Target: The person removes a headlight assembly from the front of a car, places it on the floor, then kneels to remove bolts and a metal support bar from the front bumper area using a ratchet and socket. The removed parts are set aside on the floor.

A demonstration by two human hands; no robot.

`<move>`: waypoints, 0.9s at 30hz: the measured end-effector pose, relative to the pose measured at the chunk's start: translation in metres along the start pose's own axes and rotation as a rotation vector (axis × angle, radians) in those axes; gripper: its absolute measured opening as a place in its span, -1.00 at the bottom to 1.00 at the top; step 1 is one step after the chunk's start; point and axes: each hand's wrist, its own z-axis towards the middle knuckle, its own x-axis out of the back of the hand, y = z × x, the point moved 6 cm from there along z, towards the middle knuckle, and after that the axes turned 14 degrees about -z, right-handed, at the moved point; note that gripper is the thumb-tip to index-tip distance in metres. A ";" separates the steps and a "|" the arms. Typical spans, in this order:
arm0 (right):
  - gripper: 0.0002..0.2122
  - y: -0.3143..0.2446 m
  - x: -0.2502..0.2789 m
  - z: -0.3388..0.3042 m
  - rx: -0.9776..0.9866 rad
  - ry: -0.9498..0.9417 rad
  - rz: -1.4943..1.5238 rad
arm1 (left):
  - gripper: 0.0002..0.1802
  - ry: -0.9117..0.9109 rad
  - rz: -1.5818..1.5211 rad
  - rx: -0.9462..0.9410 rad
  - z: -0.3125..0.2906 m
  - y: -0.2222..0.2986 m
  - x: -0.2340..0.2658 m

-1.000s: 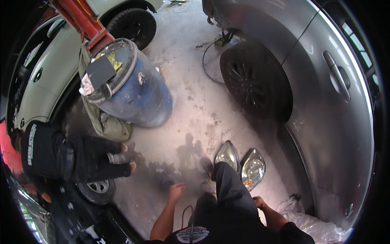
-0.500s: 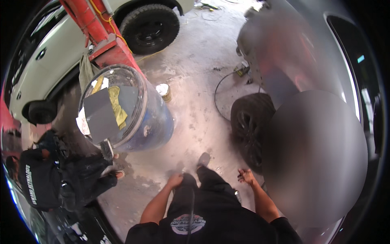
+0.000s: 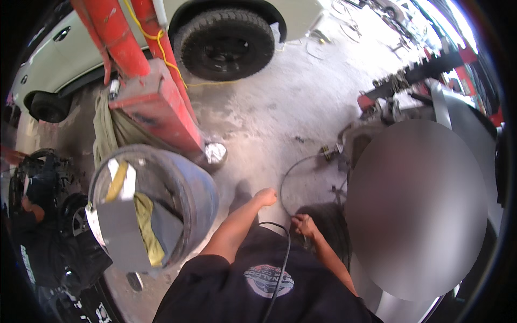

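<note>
My left hand (image 3: pixel 265 197) is raised in front of my body with the fingers folded into a fist, and no object shows in it. Lower and to the right, my right hand (image 3: pixel 305 225) is curled beside a dark car tyre (image 3: pixel 325 220). Whether it holds something small I cannot make out. A black cable (image 3: pixel 286 242) runs down the front of my dark shirt. To my left stands a blue drum (image 3: pixel 202 196), its top bearing a grey sheet (image 3: pixel 121 234), a yellow-olive cloth (image 3: pixel 148 229) and white paper (image 3: pixel 128 185). Neither hand touches the drum.
Ahead left rises a red lift post (image 3: pixel 156 110) with a yellow cord (image 3: pixel 160 40), before a pale vehicle (image 3: pixel 89 43). A can (image 3: pixel 216 155) stands by the post. A hose (image 3: pixel 288 175) curves over the floor towards the car at right. A person (image 3: pixel 59 247) is at the far left.
I have moved forward, so the drum and the post appear closer. My left hand has swung up and forward; my right hand has come inward. The person at left sits nearer the picture's edge.
</note>
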 end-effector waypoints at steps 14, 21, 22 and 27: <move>-0.66 -0.014 0.224 0.270 -0.167 -0.054 0.053 | -0.63 0.375 -0.072 0.245 0.141 -0.060 0.352; -0.54 -0.103 0.382 0.531 0.153 -0.435 -0.694 | -0.69 0.642 -0.343 0.395 0.150 -0.032 0.440; -0.46 -0.104 0.415 0.573 0.297 -0.430 -1.007 | -0.70 0.671 -0.410 0.373 0.161 -0.008 0.449; -0.63 -0.372 0.526 0.690 0.253 -0.176 -0.531 | -0.64 0.802 -0.557 0.337 0.179 0.004 0.519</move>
